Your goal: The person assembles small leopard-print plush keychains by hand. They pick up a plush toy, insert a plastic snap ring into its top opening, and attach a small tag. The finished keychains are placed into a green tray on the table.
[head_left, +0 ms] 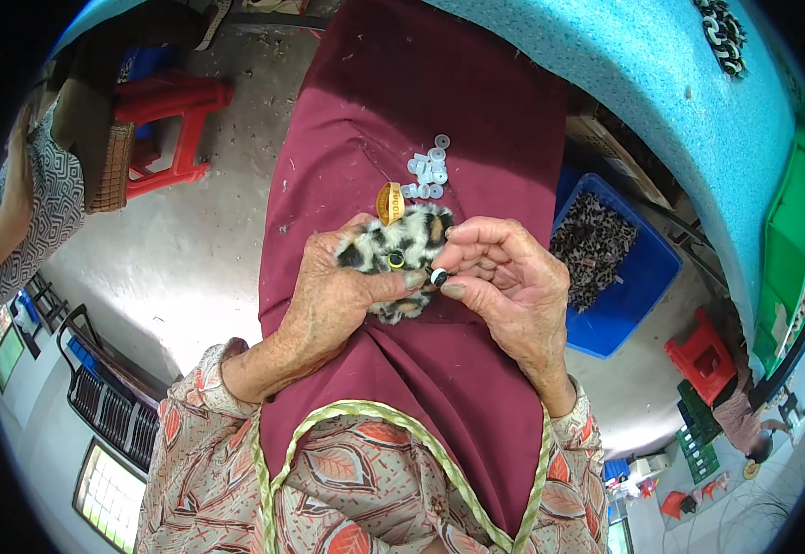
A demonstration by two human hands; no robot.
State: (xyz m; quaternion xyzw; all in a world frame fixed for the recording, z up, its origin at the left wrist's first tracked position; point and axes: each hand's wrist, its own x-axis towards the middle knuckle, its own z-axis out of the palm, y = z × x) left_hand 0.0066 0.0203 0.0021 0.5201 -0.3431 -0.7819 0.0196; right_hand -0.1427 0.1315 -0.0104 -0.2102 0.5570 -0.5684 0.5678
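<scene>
A furry black, white and tan plush piece (358,249) is held over my lap by my left hand (324,294), its thumb pressed across the front. One yellow-ringed eye (396,260) shows on the fur, and a gold ribbon loop (389,204) sticks up from the top. My right hand (518,288) is closed in a pinch on a small black-and-white plastic eye (438,276), close against the right side of the plush. Just beyond it, several translucent plastic washers (428,172) lie in a loose pile on the maroon apron (328,171).
A light-blue table (605,60) curves along the far right, bearing a green tray (790,222). Below it stands a blue bin (656,277) of spotted fur pieces. Red stools (185,138) and a seated person (37,203) are at left; another person (744,420) is at lower right.
</scene>
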